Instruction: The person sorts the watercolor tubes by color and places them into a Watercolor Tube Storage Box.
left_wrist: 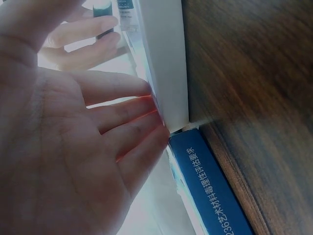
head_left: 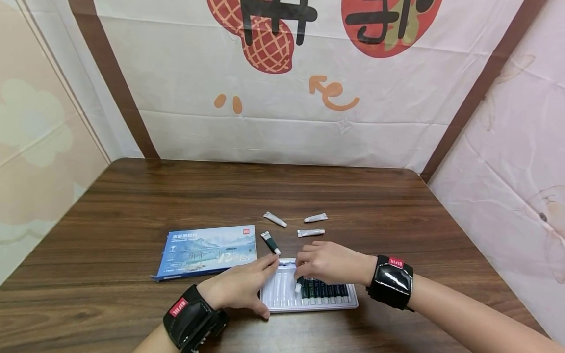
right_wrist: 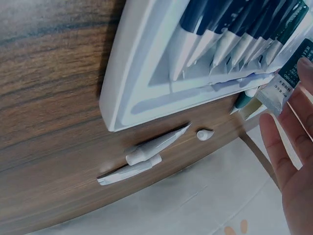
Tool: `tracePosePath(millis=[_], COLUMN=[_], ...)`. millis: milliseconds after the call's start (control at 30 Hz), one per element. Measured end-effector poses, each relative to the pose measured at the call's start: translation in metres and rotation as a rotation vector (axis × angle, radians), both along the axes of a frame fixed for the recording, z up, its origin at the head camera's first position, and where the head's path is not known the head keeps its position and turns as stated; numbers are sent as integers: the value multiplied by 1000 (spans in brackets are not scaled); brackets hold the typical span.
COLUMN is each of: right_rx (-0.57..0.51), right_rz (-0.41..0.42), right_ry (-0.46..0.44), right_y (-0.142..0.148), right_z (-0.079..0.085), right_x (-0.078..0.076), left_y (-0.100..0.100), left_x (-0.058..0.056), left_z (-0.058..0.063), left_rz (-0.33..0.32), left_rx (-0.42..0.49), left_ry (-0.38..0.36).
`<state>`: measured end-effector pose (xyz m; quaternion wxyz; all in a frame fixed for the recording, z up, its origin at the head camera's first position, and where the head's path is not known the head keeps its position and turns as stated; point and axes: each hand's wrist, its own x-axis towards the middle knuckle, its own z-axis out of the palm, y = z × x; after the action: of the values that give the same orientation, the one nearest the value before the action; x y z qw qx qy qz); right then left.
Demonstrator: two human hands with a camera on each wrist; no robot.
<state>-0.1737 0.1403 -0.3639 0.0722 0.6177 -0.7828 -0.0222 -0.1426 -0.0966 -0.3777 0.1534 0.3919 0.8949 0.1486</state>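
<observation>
A white plastic tray [head_left: 315, 309] lies on the table, with a row of dark paint tubes [head_left: 326, 290] in its right part and bare slots at its left. My right hand [head_left: 333, 262] pinches a dark green paint tube [right_wrist: 293, 68] by its crimped end, white cap pointing down over the slots beside the row. My left hand [head_left: 243, 284] rests at the tray's left end, fingers straight, fingertips against the side wall in the left wrist view. Just behind the tray, close to the left fingertips, lies another dark green tube [head_left: 270, 242].
Three pale tubes lie farther back: one at the left [head_left: 275, 219], one at the right [head_left: 315, 217] and one nearer [head_left: 311, 233]. A blue paint box [head_left: 207, 252] with a landscape picture lies left of the tray. A printed cloth [head_left: 282, 132] hangs behind the table.
</observation>
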Motion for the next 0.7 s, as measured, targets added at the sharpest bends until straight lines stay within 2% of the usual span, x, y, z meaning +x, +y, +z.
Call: tracePosePath(millis=[267, 467, 700], right_rx=[75, 115, 173], right_rz=[39, 40, 71], right_ry=[41, 41, 130], right_y=[-6, -9, -12], right_z=[-2, -5, -5], right_x=[3, 6, 9], left_y=[1, 1, 0], left_x=[0, 1, 1], left_z=[2, 3, 3], left_rz=[13, -1, -7], left_rx=[-14, -2, -2], left_ry=[-20, -2, 9])
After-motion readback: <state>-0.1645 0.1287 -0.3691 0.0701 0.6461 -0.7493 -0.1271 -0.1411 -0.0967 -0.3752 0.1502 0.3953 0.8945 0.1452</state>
